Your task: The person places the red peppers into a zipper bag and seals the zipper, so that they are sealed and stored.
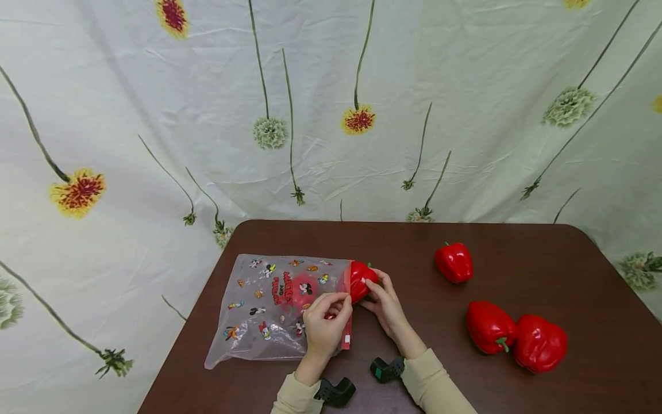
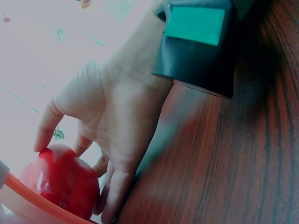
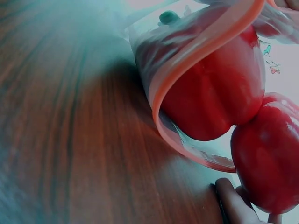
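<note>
A translucent plastic zipper bag (image 1: 243, 307) with cartoon prints and a red edge lies on the table, its mouth facing right. My left hand (image 1: 326, 325) pinches the bag's rim between thumb and fingers. At the mouth, my right hand (image 1: 389, 307) grips a shiny red bell pepper (image 1: 360, 280), partly inside the opening. The left wrist view shows the right hand's fingers spread round this pepper (image 2: 63, 182) beside the orange-red rim. Another red pepper (image 3: 210, 93) with a green stem sits in the bag, and the gripped pepper (image 3: 268, 158) overlaps it in the right wrist view.
Right of the hands, one red bell pepper (image 1: 454, 263) lies farther back on the dark brown table (image 1: 403, 236). Two more, a pepper with its stem forward (image 1: 490, 328) and a dented pepper (image 1: 540, 344), sit side by side nearer. A flower-printed cloth (image 1: 320, 172) hangs behind.
</note>
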Tool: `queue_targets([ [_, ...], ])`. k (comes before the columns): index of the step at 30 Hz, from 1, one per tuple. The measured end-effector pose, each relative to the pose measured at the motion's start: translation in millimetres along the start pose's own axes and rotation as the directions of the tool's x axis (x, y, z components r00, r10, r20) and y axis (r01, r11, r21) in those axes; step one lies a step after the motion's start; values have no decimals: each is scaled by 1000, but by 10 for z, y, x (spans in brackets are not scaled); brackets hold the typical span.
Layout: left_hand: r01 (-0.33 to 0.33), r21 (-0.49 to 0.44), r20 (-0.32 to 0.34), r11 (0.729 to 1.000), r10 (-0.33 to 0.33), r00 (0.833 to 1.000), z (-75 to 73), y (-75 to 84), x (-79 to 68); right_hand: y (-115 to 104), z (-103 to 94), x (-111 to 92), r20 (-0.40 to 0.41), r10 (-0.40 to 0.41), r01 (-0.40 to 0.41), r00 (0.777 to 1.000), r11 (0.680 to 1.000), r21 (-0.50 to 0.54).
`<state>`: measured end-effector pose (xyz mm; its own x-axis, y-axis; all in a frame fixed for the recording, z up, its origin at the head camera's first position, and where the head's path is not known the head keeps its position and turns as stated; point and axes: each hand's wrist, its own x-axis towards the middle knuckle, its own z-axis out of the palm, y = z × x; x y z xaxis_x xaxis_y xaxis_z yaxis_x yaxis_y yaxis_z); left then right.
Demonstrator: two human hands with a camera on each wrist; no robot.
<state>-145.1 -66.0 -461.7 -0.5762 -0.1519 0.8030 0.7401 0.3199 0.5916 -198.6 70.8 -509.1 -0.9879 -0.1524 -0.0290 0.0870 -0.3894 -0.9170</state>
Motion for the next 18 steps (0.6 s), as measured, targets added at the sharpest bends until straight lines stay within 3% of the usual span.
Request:
queue_targets([
  [18,5,-18,15,1000,-5,1000,-4,4,-2,-8,30,0,-14,2,-2,1000,1000,7],
])
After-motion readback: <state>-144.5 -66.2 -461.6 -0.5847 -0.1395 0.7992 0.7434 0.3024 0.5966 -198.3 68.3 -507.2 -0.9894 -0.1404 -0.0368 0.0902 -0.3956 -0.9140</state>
